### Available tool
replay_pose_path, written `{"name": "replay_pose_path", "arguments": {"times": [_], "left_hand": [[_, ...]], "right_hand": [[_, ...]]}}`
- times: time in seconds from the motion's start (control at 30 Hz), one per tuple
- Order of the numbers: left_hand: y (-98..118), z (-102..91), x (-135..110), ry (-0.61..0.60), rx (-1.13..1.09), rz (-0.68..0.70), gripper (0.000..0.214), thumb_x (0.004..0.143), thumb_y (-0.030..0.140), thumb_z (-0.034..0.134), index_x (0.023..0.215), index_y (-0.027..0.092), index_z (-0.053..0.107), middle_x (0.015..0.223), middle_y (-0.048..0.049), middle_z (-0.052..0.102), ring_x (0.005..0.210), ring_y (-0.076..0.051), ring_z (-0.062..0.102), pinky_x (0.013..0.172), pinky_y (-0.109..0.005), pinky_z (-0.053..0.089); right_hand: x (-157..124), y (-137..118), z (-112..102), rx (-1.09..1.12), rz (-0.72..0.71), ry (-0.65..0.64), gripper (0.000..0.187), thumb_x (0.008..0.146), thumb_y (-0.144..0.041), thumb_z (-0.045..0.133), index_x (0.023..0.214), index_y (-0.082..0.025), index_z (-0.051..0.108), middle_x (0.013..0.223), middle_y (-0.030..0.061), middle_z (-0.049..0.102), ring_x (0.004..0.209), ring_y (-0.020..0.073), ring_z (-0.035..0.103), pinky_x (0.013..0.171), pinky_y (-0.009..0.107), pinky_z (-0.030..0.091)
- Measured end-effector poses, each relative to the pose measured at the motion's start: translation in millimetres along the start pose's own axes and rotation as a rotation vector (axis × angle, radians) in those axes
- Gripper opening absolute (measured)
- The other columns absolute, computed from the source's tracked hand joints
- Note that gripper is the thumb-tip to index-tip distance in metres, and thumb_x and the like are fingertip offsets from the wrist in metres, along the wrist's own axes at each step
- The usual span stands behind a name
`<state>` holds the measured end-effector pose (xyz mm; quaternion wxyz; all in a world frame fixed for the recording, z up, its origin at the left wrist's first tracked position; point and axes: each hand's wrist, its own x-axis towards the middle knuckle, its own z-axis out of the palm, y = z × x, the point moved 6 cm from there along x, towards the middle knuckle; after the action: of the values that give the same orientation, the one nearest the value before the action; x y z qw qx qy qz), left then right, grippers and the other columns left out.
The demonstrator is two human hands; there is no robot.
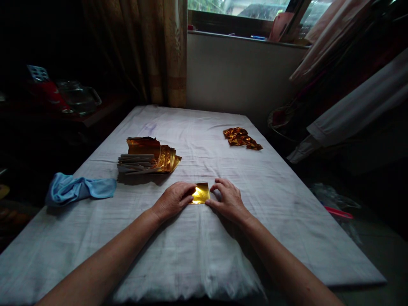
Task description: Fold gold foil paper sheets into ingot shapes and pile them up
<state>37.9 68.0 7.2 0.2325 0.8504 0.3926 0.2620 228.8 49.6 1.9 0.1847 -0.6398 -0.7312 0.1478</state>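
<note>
Gold paper (201, 193) between the left hand (174, 199) and the right hand (228, 199)

Two bare arms (280, 255) come in from the bottom corners, closest of all. They reach over the tabletop (287, 225), which has a white cover (178, 267) with lots of soft creases. The gold paper is low over the tabletop, right between the hands, with a very bright shiny spot. The left hand has its fingers and thumb on the left end of the paper. I cannot tell if it pinches the paper or just presses it. The right hand has its thumb at the bottom right corner, and its curled fingers are spread away from the thumb.

To the left is a crumpled blue cloth (81, 189). Near it, a bit farther back, is a messy pile of gold sheets (143, 157), with some grey edges showing. Farther back on the right, some pointy gold shapes (240, 138) sit bunched together.

Past the tabletop on the left, a glass jug (79, 95) stands in the dark. A white sleeve (357, 97) hangs on the right. At the back are a brown curtain (174, 51), a pale wall (232, 76) and a pink cup (280, 26) by the window (242, 8).
</note>
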Motion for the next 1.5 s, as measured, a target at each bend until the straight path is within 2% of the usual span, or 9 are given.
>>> {"name": "replay_pose_path", "arguments": {"times": [0.17, 0.3, 0.4, 0.5, 0.6, 0.7, 0.9, 1.27, 1.5], "left_hand": [[0.5, -0.7, 0.0, -0.003, 0.000, 0.014, 0.027, 0.087, 0.019, 0.063, 0.114, 0.020, 0.065, 0.112, -0.0071, 0.072, 0.104, -0.021, 0.066, 0.095, -0.036, 0.052], [0.4, -0.2, -0.2, 0.003, 0.006, 0.026, 0.028, 0.087, 0.020, 0.065, 0.115, 0.019, 0.064, 0.112, -0.0076, 0.072, 0.103, -0.022, 0.066, 0.095, -0.037, 0.053], [3.0, 0.3, -0.1, 0.007, 0.015, 0.048, 0.027, 0.089, 0.020, 0.064, 0.116, 0.019, 0.064, 0.112, -0.0079, 0.072, 0.103, -0.022, 0.066, 0.095, -0.037, 0.053], [8.0, 1.2, -1.9, -0.015, 0.024, 0.114, 0.028, 0.093, 0.021, 0.059, 0.121, 0.020, 0.063, 0.116, -0.0079, 0.071, 0.109, -0.022, 0.064, 0.100, -0.038, 0.051], [12.8, 3.1, -9.0, -0.114, 0.101, 0.223, 0.030, 0.098, 0.024, 0.051, 0.126, 0.022, 0.063, 0.133, -0.0096, 0.064, 0.125, -0.024, 0.057, 0.109, -0.043, 0.044], [11.1, 2.5, -19.4, -0.248, 0.200, 0.285, 0.038, 0.100, 0.032, 0.049, 0.137, 0.028, 0.057, 0.150, -0.0098, 0.049, 0.139, -0.029, 0.044, 0.116, -0.050, 0.035], [3.2, -3.7, -32.1, -0.370, 0.245, 0.354, 0.061, 0.096, 0.057, 0.050, 0.150, 0.029, 0.044, 0.160, -0.0107, 0.034, 0.146, -0.035, 0.031, 0.120, -0.053, 0.024], [-11.6, -27.9, -56.4, -0.353, 0.330, 0.332, 0.058, 0.097, 0.056, 0.048, 0.148, 0.030, 0.045, 0.153, -0.0108, 0.047, 0.142, -0.034, 0.040, 0.117, -0.051, 0.028], [-10.5, -33.0, -54.7, -0.300, 0.370, 0.352, 0.050, 0.098, 0.054, 0.048, 0.142, 0.031, 0.053, 0.146, -0.0074, 0.055, 0.136, -0.033, 0.047, 0.115, -0.050, 0.030]], "right_hand": [[2.2, 14.1, -10.0, -0.003, 0.005, -0.053, 0.033, 0.076, -0.032, 0.073, 0.108, -0.025, 0.069, 0.139, 0.0093, 0.058, 0.133, 0.0286, 0.049, 0.107, 0.047, 0.039], [3.3, -1.2, -15.1, 0.036, -0.099, 0.007, 0.041, 0.091, -0.029, 0.054, 0.130, -0.018, 0.061, 0.141, 0.0134, 0.058, 0.132, 0.0236, 0.052, 0.111, 0.042, 0.039], [-3.4, -28.3, -1.7, -0.069, -0.268, -0.059, 0.049, 0.098, -0.031, 0.044, 0.144, -0.017, 0.049, 0.153, 0.0124, 0.046, 0.144, 0.0249, 0.038, 0.118, 0.047, 0.029], [-12.2, -36.1, 15.1, -0.209, -0.272, -0.196, 0.056, 0.100, -0.037, 0.042, 0.152, -0.015, 0.039, 0.159, 0.0122, 0.034, 0.149, 0.0282, 0.028, 0.121, 0.055, 0.020], [-18.3, -32.3, 19.5, -0.256, -0.276, -0.262, 0.062, 0.100, -0.046, 0.042, 0.154, -0.017, 0.033, 0.162, 0.0096, 0.028, 0.151, 0.0280, 0.023, 0.122, 0.056, 0.015], [-19.7, -27.6, 17.9, -0.257, -0.281, -0.284, 0.065, 0.100, -0.053, 0.039, 0.156, -0.019, 0.031, 0.162, 0.0083, 0.025, 0.151, 0.0285, 0.021, 0.122, 0.057, 0.013], [-18.7, -27.3, 19.4, -0.271, -0.266, -0.315, 0.059, 0.101, -0.054, 0.038, 0.154, -0.028, 0.034, 0.163, 0.0077, 0.024, 0.151, 0.0308, 0.019, 0.120, 0.059, 0.013], [-19.2, -29.0, 17.2, -0.276, -0.271, -0.300, 0.058, 0.101, -0.054, 0.039, 0.153, -0.030, 0.036, 0.163, 0.0083, 0.025, 0.151, 0.0301, 0.020, 0.120, 0.058, 0.014], [-20.9, -36.9, 14.4, -0.273, -0.263, -0.259, 0.059, 0.100, -0.050, 0.042, 0.153, -0.024, 0.038, 0.163, 0.0108, 0.025, 0.151, 0.0314, 0.019, 0.120, 0.059, 0.012]]}}
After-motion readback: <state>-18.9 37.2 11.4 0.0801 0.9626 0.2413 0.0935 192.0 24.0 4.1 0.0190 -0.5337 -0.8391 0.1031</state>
